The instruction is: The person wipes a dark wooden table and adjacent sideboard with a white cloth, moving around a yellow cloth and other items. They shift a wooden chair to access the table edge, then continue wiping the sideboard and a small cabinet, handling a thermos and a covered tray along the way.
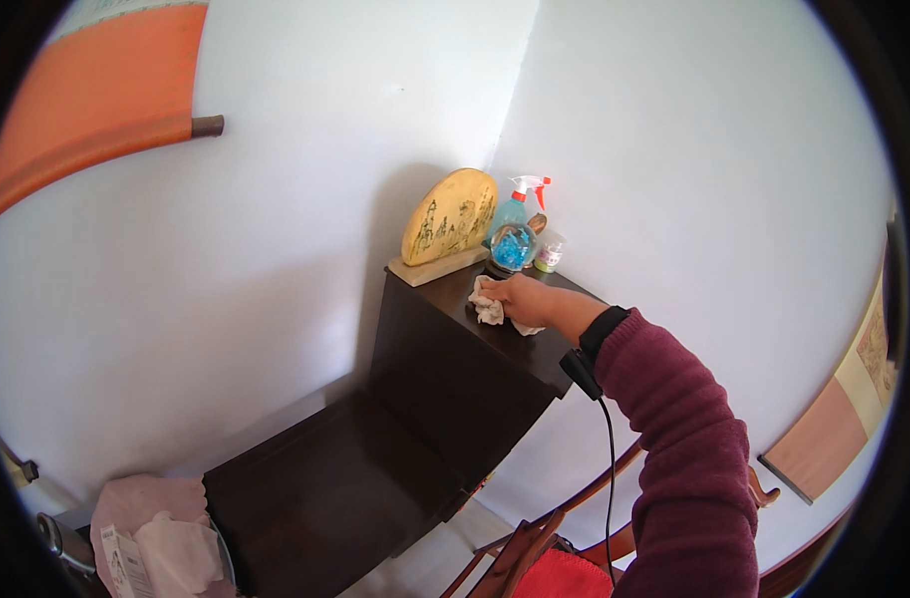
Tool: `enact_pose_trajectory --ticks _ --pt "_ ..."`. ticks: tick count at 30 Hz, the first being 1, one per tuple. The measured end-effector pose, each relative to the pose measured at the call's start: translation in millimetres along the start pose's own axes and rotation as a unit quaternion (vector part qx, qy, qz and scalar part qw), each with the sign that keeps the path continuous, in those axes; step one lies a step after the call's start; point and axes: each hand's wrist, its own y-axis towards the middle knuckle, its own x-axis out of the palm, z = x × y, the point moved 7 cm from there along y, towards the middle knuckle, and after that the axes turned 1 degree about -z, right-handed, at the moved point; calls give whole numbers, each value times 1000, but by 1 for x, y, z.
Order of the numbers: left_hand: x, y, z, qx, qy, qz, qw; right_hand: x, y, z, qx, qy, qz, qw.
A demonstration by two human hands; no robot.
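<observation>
My right hand (526, 299) presses a crumpled whitish cloth (488, 300) onto the dark wooden cabinet top (455, 295). Just behind the hand stands a glass globe (512, 247) with blue material inside, on a dark base. Beside it are a small plastic cup (550, 254) with a printed label and a blue spray bottle (509, 215) with a white and red trigger head. To their left, a rounded wooden plaque (455, 217) with dark drawn scenery stands upright on a pale wooden base (436, 267). My left hand is out of view.
A lower dark wooden surface (335, 486) adjoins the cabinet. A pink cloth (148, 493), a white box (126, 564) and a metallic cylinder (66, 544) sit at lower left. A wooden chair with a red cushion (560, 575) stands below my arm. A black cable (610, 471) hangs from my wrist.
</observation>
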Motion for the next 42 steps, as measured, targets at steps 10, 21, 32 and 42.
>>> enact_pose_trajectory --ticks 10,21,32,42 --pt "-13 0 3 -5 -10 14 1000 -3 58 -16 52 -104 -77 990" --pt "-20 1 6 -3 -25 32 999 8 16 -85 -83 -86 53 991" --pt "-17 -1 6 -4 -53 -13 998 -10 -122 -98 -211 27 167 963" --pt "17 21 22 -23 -99 -33 994 1 -135 -13 -166 81 200 962"
